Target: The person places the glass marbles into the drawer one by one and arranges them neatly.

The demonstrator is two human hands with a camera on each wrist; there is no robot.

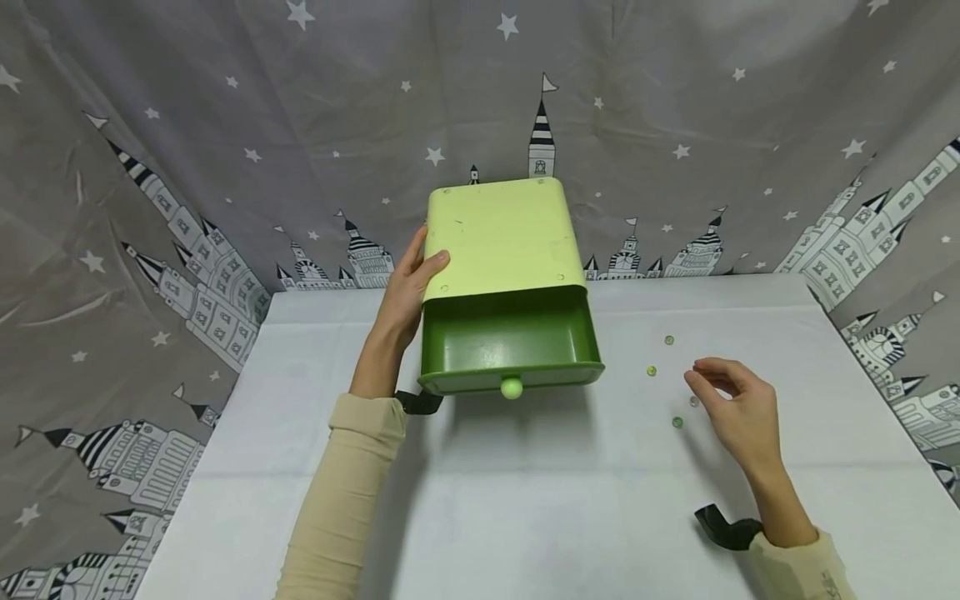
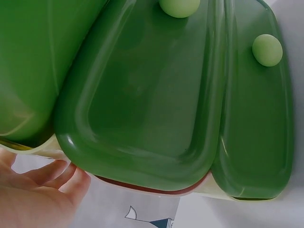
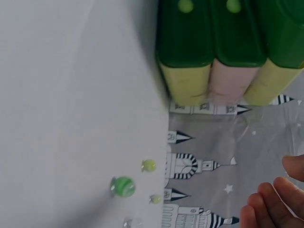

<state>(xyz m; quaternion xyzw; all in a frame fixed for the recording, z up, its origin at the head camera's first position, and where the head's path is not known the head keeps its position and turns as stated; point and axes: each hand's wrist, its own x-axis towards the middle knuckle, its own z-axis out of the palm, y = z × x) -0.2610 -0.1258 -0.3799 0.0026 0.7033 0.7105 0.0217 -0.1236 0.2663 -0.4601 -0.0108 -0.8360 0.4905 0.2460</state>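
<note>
A small drawer cabinet [image 1: 501, 237] with a pale yellow top stands at the back middle of the table. Its green top drawer [image 1: 510, 329] is pulled out, and a light green round knob [image 1: 512, 388] sits on the front. My left hand [image 1: 405, 287] holds the cabinet's left side, thumb over the top edge and fingers along the side. To the right, my right hand [image 1: 738, 408] hovers above several glass marbles on the table, among them a green marble [image 1: 677, 422] and a yellowish marble [image 1: 651, 371]. Its thumb and fingers are bent loosely, with a gap and nothing visible between them.
Below the open drawer, the cabinet has two closed drawers: a middle drawer [image 2: 147, 95] in a pink shell and a lower drawer [image 2: 256, 118] in a yellow one. A white cloth covers the table [image 1: 570, 517]. Behind it hangs a grey curtain [image 1: 337, 100] with stars and castles.
</note>
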